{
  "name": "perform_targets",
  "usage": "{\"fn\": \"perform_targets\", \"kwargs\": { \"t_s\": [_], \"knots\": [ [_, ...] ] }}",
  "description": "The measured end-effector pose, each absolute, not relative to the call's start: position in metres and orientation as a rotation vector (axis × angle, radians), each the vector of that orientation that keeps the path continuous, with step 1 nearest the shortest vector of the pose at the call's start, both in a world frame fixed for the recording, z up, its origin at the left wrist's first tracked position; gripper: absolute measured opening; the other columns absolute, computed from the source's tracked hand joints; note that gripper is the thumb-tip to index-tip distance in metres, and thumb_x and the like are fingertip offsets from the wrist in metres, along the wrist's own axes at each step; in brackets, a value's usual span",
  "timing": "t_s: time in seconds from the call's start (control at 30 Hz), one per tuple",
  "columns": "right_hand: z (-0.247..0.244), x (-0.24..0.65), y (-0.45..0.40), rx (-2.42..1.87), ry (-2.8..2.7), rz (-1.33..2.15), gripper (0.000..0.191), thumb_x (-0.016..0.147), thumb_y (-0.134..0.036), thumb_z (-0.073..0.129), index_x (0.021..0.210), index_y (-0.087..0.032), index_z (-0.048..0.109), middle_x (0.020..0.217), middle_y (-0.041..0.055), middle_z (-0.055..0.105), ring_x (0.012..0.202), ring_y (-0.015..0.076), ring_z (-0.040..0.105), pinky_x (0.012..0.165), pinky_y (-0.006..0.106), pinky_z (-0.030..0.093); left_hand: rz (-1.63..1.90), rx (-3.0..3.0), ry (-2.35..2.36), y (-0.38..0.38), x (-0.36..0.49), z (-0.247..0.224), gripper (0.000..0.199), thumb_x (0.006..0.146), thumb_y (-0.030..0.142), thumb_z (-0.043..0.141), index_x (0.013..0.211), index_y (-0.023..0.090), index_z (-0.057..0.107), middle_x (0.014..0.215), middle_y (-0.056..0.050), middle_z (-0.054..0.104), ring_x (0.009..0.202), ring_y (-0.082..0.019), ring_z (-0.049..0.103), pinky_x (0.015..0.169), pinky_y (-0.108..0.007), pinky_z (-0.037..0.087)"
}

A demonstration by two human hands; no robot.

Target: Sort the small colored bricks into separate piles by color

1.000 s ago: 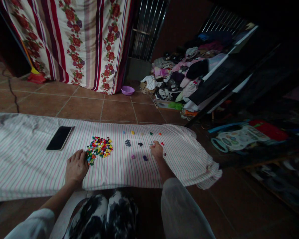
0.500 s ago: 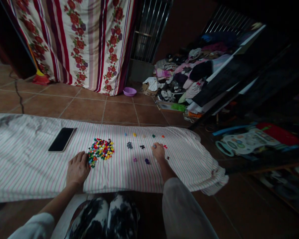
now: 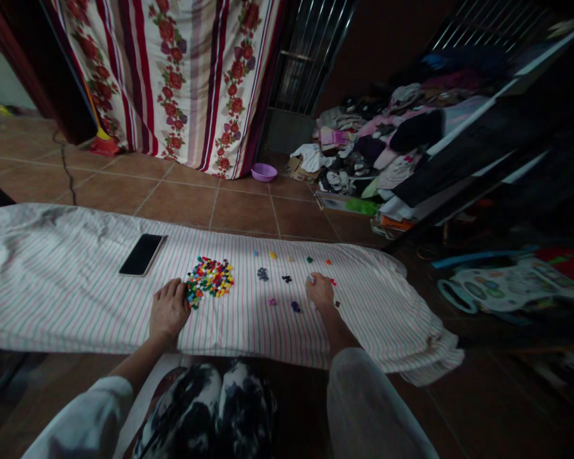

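Note:
A mixed heap of tiny coloured pieces (image 3: 213, 277) lies on the striped cloth (image 3: 249, 338). My left hand (image 3: 169, 309) rests palm down at the heap's left edge, fingers stretched out and touching the nearest pieces. To the right, my right hand (image 3: 321, 292) is low over the cloth with fingertips pinched together. Something small and greyish shows at those fingertips; its kind is unclear. Around that hand sit small sorted groups: grey pieces (image 3: 263, 274), black pieces (image 3: 286, 279), dark purple pieces (image 3: 295, 306), pinkish-purple pieces (image 3: 273, 302) and red pieces (image 3: 333, 282), the last partly hidden.
A phone (image 3: 142, 255) lies left of the heap. Single pieces form a back row, among them a yellow piece (image 3: 272, 255), a green piece (image 3: 309, 259) and an orange piece (image 3: 328, 261). A purple basin (image 3: 264, 172) and piled clothes (image 3: 363, 140) are beyond the cloth.
The whole view has shifted, so the cloth and things appear farther right. Both hands keep nearly the same places on the cloth, the right one still pinched.

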State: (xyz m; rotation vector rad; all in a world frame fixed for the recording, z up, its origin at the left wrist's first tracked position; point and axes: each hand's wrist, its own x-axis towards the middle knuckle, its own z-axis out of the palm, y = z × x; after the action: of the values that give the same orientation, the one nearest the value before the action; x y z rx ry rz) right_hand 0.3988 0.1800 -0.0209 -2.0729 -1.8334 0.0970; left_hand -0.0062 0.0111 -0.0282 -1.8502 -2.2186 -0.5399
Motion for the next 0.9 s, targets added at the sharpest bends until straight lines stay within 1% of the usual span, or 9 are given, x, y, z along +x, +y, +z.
{"fn": "perform_targets", "kwargs": {
  "t_s": [0.13,0.27,0.37,0.47,0.6,0.7,0.8,0.9],
  "knots": [
    [-0.015,0.387,0.174,-1.944,-1.743,0.042,0.030,0.081,-0.017,0.048,0.103,-0.013,0.068,0.095,0.0125,0.063,0.091,0.0223,0.057,0.081,0.031,0.044,-0.565,-1.864,-2.224,0.011,-0.006,-0.026,0.029,0.090,0.023,0.043,0.113,0.015,0.059,0.127,-0.013,0.061,0.119,-0.028,0.055,0.095,-0.043,0.042],
    [-0.009,0.359,0.169,-1.678,-1.728,0.041,0.029,0.083,-0.019,0.045,0.098,-0.015,0.069,0.097,0.0113,0.062,0.088,0.0209,0.058,0.083,0.032,0.047,-0.567,-1.873,-2.234,0.010,-0.006,-0.026,0.029,0.090,0.023,0.043,0.112,0.015,0.060,0.127,-0.013,0.061,0.119,-0.028,0.054,0.095,-0.043,0.042],
    [-0.007,0.327,0.161,-1.460,-1.798,0.128,0.027,0.085,-0.022,0.045,0.094,-0.018,0.070,0.092,0.0085,0.063,0.085,0.0191,0.060,0.081,0.030,0.049,-0.570,-1.870,-2.248,0.010,-0.006,-0.026,0.030,0.090,0.023,0.042,0.113,0.015,0.060,0.128,-0.014,0.061,0.121,-0.028,0.054,0.096,-0.043,0.042],
    [-0.010,0.287,0.147,-1.242,-1.906,0.267,0.027,0.087,-0.021,0.045,0.093,-0.019,0.071,0.090,0.0067,0.064,0.083,0.0171,0.062,0.081,0.028,0.050,-0.582,-1.874,-2.257,0.010,-0.006,-0.027,0.031,0.091,0.023,0.042,0.115,0.015,0.060,0.128,-0.014,0.061,0.122,-0.028,0.053,0.097,-0.044,0.042],
    [-0.016,0.233,0.122,-1.125,-2.057,0.444,0.030,0.089,-0.016,0.044,0.098,-0.019,0.073,0.092,0.0068,0.064,0.083,0.0164,0.061,0.079,0.027,0.051,-0.595,-1.882,-2.267,0.010,-0.007,-0.026,0.032,0.090,0.021,0.042,0.116,0.015,0.060,0.128,-0.015,0.061,0.123,-0.029,0.052,0.097,-0.044,0.042],
    [-0.021,0.203,0.106,-1.129,-2.160,0.529,0.032,0.090,-0.015,0.046,0.105,-0.021,0.073,0.098,0.0067,0.064,0.090,0.0165,0.062,0.084,0.028,0.051,-0.606,-1.892,-2.270,0.010,-0.007,-0.026,0.033,0.090,0.021,0.042,0.117,0.016,0.061,0.128,-0.015,0.060,0.123,-0.029,0.051,0.097,-0.045,0.042],
    [-0.025,0.188,0.096,-1.181,-2.248,0.516,0.033,0.090,-0.015,0.048,0.113,-0.022,0.071,0.101,0.0075,0.062,0.094,0.0175,0.061,0.086,0.029,0.052,-0.626,-1.887,-2.270,0.011,-0.007,-0.026,0.033,0.089,0.020,0.043,0.116,0.017,0.061,0.128,-0.016,0.060,0.122,-0.029,0.052,0.096,-0.046,0.042],
    [-0.028,0.184,0.089,-1.197,-2.302,0.478,0.035,0.091,-0.013,0.048,0.117,-0.022,0.070,0.101,0.0079,0.061,0.095,0.0177,0.060,0.086,0.028,0.052,-0.630,-1.883,-2.267,0.011,-0.006,-0.026,0.032,0.090,0.021,0.042,0.115,0.017,0.061,0.127,-0.015,0.061,0.120,-0.028,0.053,0.095,-0.045,0.042]
  ]
}}
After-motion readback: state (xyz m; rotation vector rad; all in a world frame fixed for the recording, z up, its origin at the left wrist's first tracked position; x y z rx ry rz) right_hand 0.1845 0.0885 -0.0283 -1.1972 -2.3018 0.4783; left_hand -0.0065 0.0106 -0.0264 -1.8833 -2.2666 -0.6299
